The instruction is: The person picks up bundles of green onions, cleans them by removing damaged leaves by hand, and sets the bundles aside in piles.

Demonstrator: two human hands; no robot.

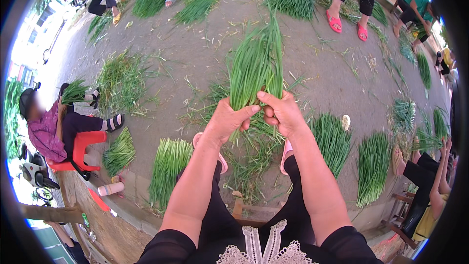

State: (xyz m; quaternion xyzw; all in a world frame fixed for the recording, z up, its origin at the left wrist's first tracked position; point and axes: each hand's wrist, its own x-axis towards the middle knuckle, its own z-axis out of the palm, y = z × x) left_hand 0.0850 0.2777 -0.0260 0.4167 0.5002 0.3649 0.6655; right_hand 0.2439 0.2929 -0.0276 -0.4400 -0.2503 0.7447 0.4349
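A bunch of long green garlic chives (256, 63) is held up in front of me, its leaf tips pointing away. My left hand (230, 120) is closed around the stalk end, thumb across the stems. Closed beside it, my right hand (286, 112) pinches stems at the bunch's right side between thumb and bent fingers. The thumbs nearly meet; the fingertips under the bunch are partly hidden. Loose trimmings (251, 166) lie on the ground between my feet, below my hands.
Neat chive piles lie left (170, 168) and right (330, 142) of my legs, another farther right (373, 166). A scattered heap (122, 83) lies at the left. Near it, a person sits on a red stool (80, 149). Other seated people and chive piles ring the ground.
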